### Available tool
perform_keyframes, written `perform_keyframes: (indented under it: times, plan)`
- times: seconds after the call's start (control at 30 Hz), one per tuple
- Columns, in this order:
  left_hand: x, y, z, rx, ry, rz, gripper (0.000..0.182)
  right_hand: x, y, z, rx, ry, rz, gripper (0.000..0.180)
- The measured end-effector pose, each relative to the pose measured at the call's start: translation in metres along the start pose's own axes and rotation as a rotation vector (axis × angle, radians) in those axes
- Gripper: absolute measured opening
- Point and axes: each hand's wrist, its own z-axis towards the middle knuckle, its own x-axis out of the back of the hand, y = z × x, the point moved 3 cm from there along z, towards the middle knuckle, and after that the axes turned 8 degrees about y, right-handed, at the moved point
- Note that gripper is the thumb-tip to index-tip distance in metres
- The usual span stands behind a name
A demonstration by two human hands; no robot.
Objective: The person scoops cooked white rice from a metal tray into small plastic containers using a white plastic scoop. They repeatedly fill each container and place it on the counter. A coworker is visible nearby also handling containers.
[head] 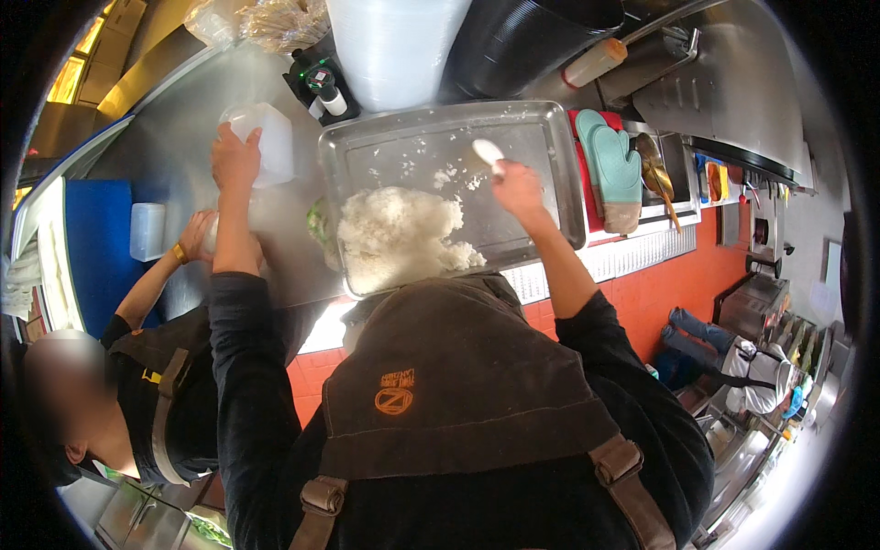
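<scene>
Over the steel counter at left, my left hand grips a translucent white plastic container by its side. My right hand is above the right half of a metal sheet tray, its fingers closed around a white rice paddle or spoon. A large mound of cooked white rice fills the tray's near left part. Loose clumps of rice are scattered over the metal between the mound and the paddle.
At my left, a co-worker's hands hold something whitish, partly hidden by my arm. A plastic tub stands near the blue panel. Teal oven mitts lie right of the tray; a large white cylinder stands behind it.
</scene>
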Motion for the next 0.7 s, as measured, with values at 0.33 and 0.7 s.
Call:
perform_keyframes:
  times: [0.33, 0.7]
  plan:
    - [0.056, 0.015, -0.015, -0.195, 0.374, -0.311, 0.066, 0.015, 0.033, -0.013, 0.092, 0.025, 0.318, 0.031]
    - [-0.011, 0.001, -0.245, 0.864, -0.507, -1.46, 0.067, -0.043, 0.029, -0.029, -0.568, -0.78, 0.922, 0.034]
